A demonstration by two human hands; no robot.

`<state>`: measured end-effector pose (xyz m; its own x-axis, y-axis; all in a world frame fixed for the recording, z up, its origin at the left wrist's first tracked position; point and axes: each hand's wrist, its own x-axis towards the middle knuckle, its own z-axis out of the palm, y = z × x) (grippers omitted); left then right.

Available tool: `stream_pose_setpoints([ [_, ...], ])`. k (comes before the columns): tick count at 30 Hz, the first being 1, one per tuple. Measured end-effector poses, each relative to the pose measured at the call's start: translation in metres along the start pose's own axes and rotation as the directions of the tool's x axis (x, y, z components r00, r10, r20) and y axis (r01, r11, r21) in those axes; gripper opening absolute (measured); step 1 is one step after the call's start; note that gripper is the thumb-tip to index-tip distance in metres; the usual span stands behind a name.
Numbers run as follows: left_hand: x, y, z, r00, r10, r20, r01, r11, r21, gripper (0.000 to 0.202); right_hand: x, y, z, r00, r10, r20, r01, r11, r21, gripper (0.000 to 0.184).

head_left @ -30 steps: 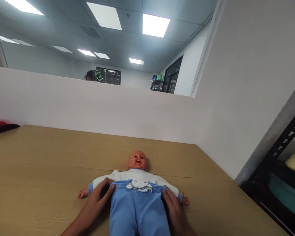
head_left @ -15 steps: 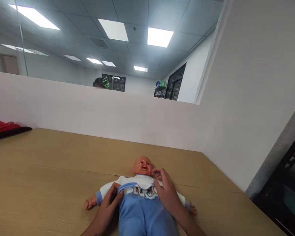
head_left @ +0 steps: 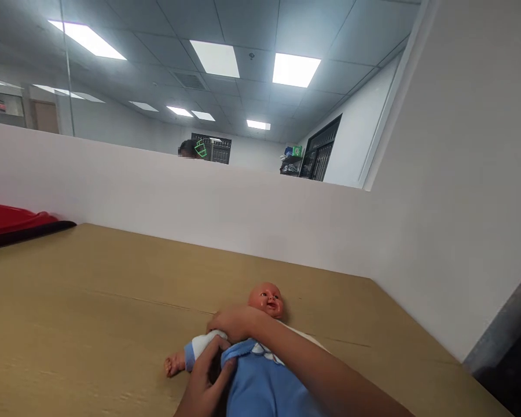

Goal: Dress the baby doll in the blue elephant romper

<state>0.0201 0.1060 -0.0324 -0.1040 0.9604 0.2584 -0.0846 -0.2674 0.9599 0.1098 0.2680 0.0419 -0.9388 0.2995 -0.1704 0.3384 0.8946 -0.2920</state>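
Note:
A baby doll [head_left: 267, 299] lies on its back, face up, in a white top and blue overalls [head_left: 260, 385]. My left hand [head_left: 206, 376] is closed at the side of the overalls, with the blue edge pinched between thumb and fingers. Across the doll's chest reaches my right arm, and my right hand [head_left: 232, 322] is at the shoulder on the picture's left, over the white sleeve [head_left: 208, 341]. Its fingers are blurred and partly hidden. The forearm covers most of the printed front and the doll's other arm.
The doll lies on a brown tabletop [head_left: 113, 324] that meets a white wall [head_left: 200, 202] at the back and right. A red item with a dark edge [head_left: 17, 223] is at the far left. Above the wall, a glass panel shows ceiling lights and part of a person's head [head_left: 187, 149].
My right hand has swung left across the doll's chest, from beside its chin to the opposite shoulder. My left hand stays at the overalls' edge. The view has shifted slightly.

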Motion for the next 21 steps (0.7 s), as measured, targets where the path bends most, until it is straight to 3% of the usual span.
stream_pose_setpoints([
  [2, -0.002, 0.0, 0.0, 1.0, 0.018, 0.017, -0.017, 1.0, -0.01, 0.039, -0.006, 0.0, 0.0, 0.997, 0.001, -0.074, 0.0, 1.0, 0.018, 0.028],
  [5, -0.003, 0.002, 0.001, 0.999, 0.007, 0.048, -0.004, 0.999, -0.053, 0.04, -0.028, 0.005, -0.004, 0.965, 0.052, -0.257, -0.029, 0.995, 0.094, 0.042],
  [8, -0.006, 0.004, 0.002, 0.999, -0.021, 0.033, 0.023, 0.998, -0.062, 0.042, -0.053, 0.013, -0.004, 0.927, 0.093, -0.363, -0.024, 0.981, 0.191, 0.051],
  [14, -0.008, 0.004, -0.007, 0.983, 0.151, -0.104, -0.149, 0.988, 0.029, 0.045, -0.073, 0.019, 0.012, 0.906, 0.128, -0.404, -0.013, 0.961, 0.276, 0.051],
  [18, 0.0, 0.015, -0.01, 0.97, 0.161, -0.182, -0.141, 0.983, 0.116, 0.047, -0.07, 0.02, 0.021, 0.911, 0.127, -0.393, -0.011, 0.959, 0.284, 0.036],
  [21, 0.012, 0.031, -0.012, 0.971, 0.124, -0.203, -0.118, 0.992, 0.043, 0.051, -0.068, 0.022, 0.023, 0.915, 0.119, -0.385, -0.003, 0.957, 0.29, 0.027],
])
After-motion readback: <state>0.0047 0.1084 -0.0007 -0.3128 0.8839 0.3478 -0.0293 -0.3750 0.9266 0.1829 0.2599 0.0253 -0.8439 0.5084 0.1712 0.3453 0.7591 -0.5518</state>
